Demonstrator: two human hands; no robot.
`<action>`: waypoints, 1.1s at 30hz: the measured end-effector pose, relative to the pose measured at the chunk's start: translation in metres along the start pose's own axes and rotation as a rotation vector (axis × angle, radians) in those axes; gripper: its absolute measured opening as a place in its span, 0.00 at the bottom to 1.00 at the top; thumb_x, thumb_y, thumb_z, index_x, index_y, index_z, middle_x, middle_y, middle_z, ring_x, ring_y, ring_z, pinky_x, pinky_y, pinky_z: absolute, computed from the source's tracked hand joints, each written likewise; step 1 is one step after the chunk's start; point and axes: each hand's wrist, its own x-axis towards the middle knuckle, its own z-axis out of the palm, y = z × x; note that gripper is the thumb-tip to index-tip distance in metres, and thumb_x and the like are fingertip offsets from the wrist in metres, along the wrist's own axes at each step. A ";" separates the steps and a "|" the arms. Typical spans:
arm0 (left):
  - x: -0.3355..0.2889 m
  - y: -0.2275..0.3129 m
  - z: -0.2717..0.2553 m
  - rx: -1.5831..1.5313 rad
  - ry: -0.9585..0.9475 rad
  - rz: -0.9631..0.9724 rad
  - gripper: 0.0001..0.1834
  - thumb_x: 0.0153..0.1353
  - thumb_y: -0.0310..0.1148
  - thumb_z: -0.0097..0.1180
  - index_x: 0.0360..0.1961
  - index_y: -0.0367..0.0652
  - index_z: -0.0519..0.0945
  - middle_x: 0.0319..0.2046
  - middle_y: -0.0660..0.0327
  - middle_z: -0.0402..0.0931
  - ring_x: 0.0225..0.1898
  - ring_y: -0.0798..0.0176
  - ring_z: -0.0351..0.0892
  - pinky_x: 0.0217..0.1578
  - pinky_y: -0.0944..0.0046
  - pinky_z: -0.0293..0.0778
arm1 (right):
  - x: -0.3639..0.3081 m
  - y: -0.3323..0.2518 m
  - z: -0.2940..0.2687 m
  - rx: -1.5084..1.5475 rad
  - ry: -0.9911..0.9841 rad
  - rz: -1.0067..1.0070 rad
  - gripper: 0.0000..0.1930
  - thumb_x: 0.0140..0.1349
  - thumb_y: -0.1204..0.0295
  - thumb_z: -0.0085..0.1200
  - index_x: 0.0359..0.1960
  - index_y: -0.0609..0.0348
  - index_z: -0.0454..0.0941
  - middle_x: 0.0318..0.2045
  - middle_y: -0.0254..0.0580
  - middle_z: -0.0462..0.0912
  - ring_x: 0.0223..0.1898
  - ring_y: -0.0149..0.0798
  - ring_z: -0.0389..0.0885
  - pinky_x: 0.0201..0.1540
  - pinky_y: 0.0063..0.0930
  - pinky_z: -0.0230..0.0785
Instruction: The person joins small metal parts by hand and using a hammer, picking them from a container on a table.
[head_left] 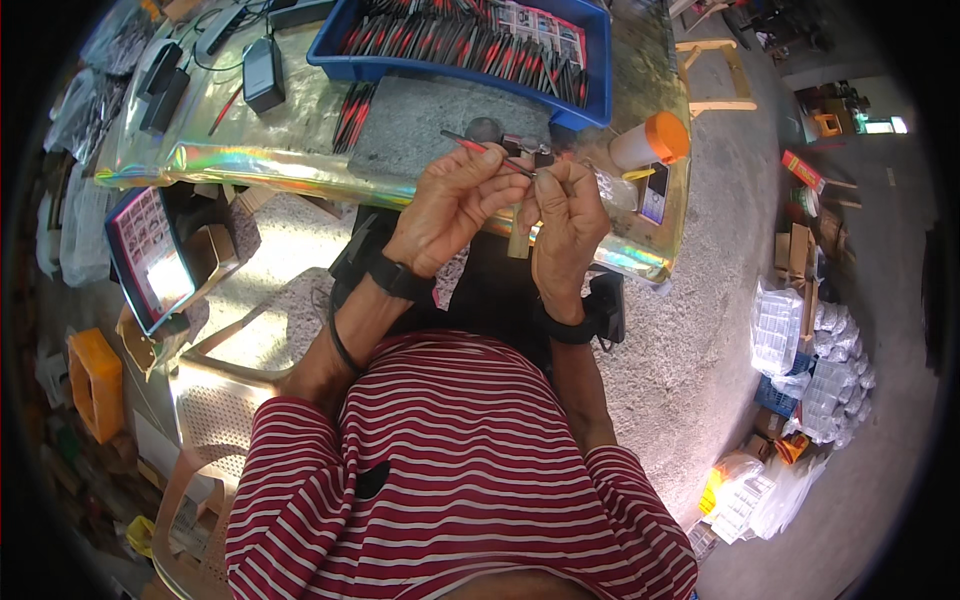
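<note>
Over the near edge of the table, my left hand [450, 205] pinches a slim red-and-black pen-shaped tool [468, 144] between thumb and fingers. My right hand [570, 215] is closed at the tool's right end, its thumb and forefinger pressed together there. The tool lies slantwise, its dark left end higher. Just behind the hands is a grey stone slab [400, 125]. A hammer-like thing with a wooden handle [518, 240] lies partly hidden behind my fingers. Left of the slab is a small pile of similar red-and-black tools [352, 118].
A blue bin [460, 72] full of such tools stands at the back. To the right are an orange-lidded jar [650, 140] and a phone [654, 195]. Black power adapters [263, 75] lie at the left. A plastic chair [215, 425] stands at my left.
</note>
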 end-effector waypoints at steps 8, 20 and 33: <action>0.002 -0.009 -0.007 -0.041 0.046 0.028 0.09 0.58 0.30 0.42 0.34 0.34 0.71 0.35 0.52 0.73 0.30 0.66 0.77 0.32 0.73 0.76 | -0.002 0.007 0.003 -0.040 0.055 -0.006 0.03 0.57 0.77 0.44 0.29 0.63 0.65 0.17 0.30 0.67 0.13 0.18 0.61 0.15 0.10 0.54; 0.004 -0.010 -0.009 -0.100 0.007 0.007 0.09 0.58 0.29 0.42 0.35 0.33 0.70 0.36 0.50 0.72 0.32 0.64 0.77 0.34 0.71 0.77 | -0.002 0.007 0.003 0.074 0.075 0.047 0.04 0.59 0.75 0.42 0.30 0.63 0.65 0.17 0.31 0.68 0.14 0.18 0.61 0.16 0.10 0.55; 0.005 -0.013 -0.008 -0.086 0.025 0.000 0.09 0.58 0.28 0.42 0.36 0.34 0.70 0.35 0.51 0.73 0.32 0.63 0.77 0.33 0.71 0.76 | -0.004 0.009 0.002 -0.043 0.099 0.000 0.04 0.58 0.76 0.43 0.30 0.63 0.64 0.18 0.30 0.67 0.15 0.18 0.61 0.16 0.10 0.55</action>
